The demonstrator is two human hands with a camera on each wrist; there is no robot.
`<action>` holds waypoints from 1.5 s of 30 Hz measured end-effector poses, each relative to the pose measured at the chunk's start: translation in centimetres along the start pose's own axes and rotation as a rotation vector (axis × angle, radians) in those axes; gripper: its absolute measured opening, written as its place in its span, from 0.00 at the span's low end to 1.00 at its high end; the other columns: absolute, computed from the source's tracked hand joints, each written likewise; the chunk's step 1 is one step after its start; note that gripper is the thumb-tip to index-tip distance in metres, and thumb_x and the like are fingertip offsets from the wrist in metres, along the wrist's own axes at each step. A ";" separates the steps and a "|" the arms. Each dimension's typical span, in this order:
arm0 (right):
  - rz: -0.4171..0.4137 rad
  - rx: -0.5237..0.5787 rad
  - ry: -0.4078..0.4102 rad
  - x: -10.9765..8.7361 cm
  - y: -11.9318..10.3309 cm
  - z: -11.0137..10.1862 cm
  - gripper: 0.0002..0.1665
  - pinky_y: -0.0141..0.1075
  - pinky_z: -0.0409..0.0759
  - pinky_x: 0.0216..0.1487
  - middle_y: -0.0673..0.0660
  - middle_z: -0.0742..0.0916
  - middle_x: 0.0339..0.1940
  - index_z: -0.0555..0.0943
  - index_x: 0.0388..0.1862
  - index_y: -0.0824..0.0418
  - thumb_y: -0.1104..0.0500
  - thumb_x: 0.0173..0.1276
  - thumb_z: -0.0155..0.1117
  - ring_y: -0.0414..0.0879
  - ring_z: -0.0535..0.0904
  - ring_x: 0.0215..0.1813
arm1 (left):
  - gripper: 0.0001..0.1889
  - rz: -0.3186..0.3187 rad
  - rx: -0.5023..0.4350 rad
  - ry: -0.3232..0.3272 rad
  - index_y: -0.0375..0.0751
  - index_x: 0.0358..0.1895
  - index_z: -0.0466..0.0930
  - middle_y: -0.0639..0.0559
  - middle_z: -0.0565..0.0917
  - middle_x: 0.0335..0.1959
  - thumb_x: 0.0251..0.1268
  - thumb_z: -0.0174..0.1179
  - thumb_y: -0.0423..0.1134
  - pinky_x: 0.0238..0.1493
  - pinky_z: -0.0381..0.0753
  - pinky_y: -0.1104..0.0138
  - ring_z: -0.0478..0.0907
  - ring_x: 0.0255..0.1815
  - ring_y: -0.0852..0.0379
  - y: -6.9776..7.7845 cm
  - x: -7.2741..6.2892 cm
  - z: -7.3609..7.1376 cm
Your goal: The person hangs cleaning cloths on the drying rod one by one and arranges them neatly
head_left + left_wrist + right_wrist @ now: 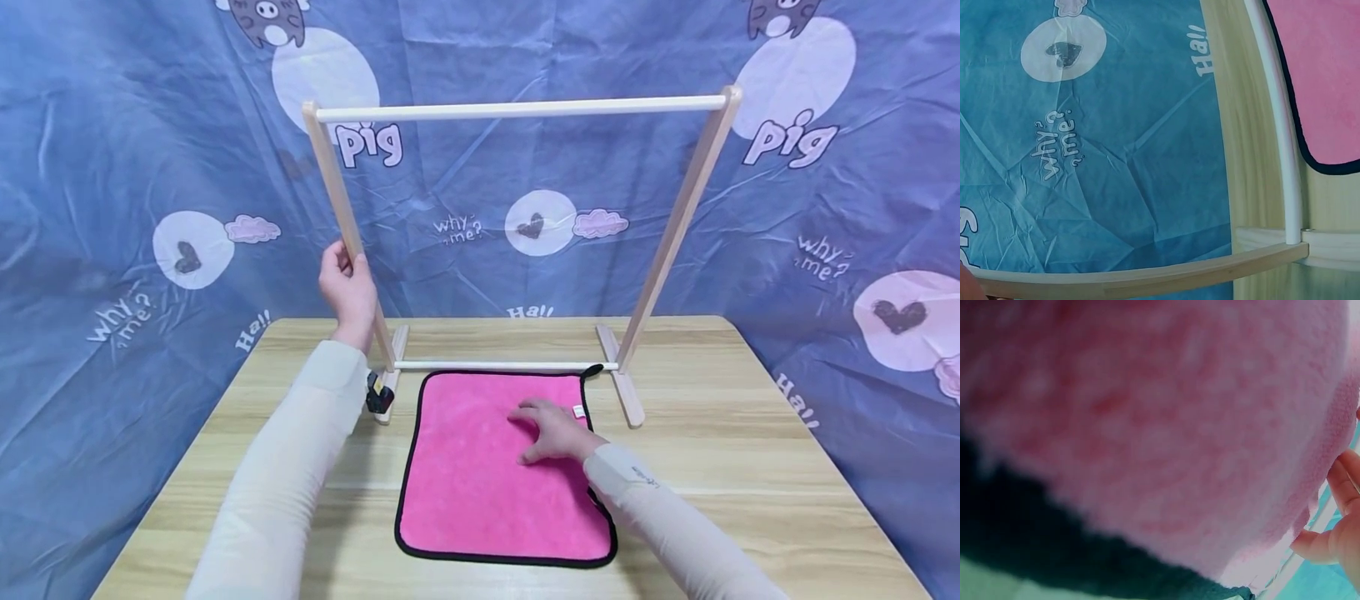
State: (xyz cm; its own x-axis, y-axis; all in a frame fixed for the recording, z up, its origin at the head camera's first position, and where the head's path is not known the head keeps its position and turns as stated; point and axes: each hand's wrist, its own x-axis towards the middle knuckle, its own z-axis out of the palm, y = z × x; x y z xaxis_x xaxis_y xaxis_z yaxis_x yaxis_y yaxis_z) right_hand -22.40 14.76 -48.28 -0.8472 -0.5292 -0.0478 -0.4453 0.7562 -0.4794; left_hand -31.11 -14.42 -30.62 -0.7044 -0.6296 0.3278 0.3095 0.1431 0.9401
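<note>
A light wooden rack with two posts and white crossbars stands at the back of the table; its left post (333,183) is held by my left hand (351,287), fingers curled round it about halfway up. In the left wrist view, that post (1147,281) runs along the bottom, with only a bit of the hand at the lower left corner. Flat in front of the rack lies a pink towel (465,467) with black edging. My right hand (551,429) rests on the towel's right half, fingers spread and slightly bent. Pink cloth (1179,437) fills most of the right wrist view.
The rack's top bar (525,109) spans high between the posts, and its lower bar (502,366) runs just behind the towel. The right foot (622,383) stands beside the towel's far corner, where a black loop (592,370) overlaps the lower bar. A printed blue curtain (465,283) surrounds the wooden table (750,467).
</note>
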 end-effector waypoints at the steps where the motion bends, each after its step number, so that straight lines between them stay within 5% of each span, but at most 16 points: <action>1: -0.007 -0.003 0.002 0.0 0.0 0.0 0.41 0.56 0.63 0.62 0.63 0.74 0.61 0.78 0.55 0.55 0.50 0.37 0.79 0.60 0.67 0.64 | 0.14 0.008 0.001 -0.002 0.35 0.51 0.75 0.42 0.80 0.46 0.62 0.53 0.26 0.46 0.74 0.71 0.74 0.42 0.58 0.0 0.0 0.0; 22: -0.081 -0.009 0.040 0.2 -0.6 -0.1 0.31 0.39 0.74 0.48 0.55 0.79 0.43 0.82 0.46 0.61 0.54 0.39 0.77 0.46 0.74 0.44 | 0.13 0.153 0.094 -0.028 0.30 0.51 0.72 0.37 0.79 0.44 0.63 0.50 0.25 0.44 0.74 0.69 0.74 0.40 0.53 -0.8 0.3 0.0; 28: -0.123 -0.022 0.056 0.5 -0.7 -0.2 0.27 0.36 0.75 0.44 0.54 0.81 0.38 0.83 0.43 0.63 0.57 0.40 0.76 0.44 0.74 0.40 | 0.12 0.157 0.115 -0.022 0.30 0.50 0.71 0.38 0.79 0.43 0.63 0.50 0.25 0.44 0.73 0.69 0.75 0.40 0.52 -0.8 0.5 0.1; 36: -0.209 -0.004 0.113 0.8 -0.8 -0.1 0.10 0.28 0.72 0.34 0.48 0.77 0.24 0.83 0.26 0.61 0.64 0.40 0.72 0.37 0.70 0.30 | 0.12 0.171 0.116 -0.028 0.31 0.50 0.72 0.37 0.79 0.43 0.63 0.50 0.25 0.43 0.73 0.69 0.74 0.40 0.53 -0.9 0.5 -0.1; 45: -0.226 -0.035 0.137 0.9 -0.8 -0.1 0.09 0.28 0.75 0.35 0.50 0.83 0.25 0.86 0.27 0.62 0.67 0.42 0.69 0.38 0.75 0.30 | 0.12 0.163 0.140 -0.030 0.32 0.50 0.73 0.39 0.79 0.43 0.63 0.50 0.26 0.46 0.74 0.68 0.75 0.42 0.53 -0.8 0.5 -0.1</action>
State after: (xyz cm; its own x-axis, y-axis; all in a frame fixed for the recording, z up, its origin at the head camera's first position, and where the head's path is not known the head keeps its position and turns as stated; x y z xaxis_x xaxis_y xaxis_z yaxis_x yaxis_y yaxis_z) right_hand -22.87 13.70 -47.85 -0.7552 -0.6311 0.1773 -0.6355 0.6386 -0.4340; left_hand -31.64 -14.89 -31.22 -0.6714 -0.5667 0.4776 0.3310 0.3474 0.8774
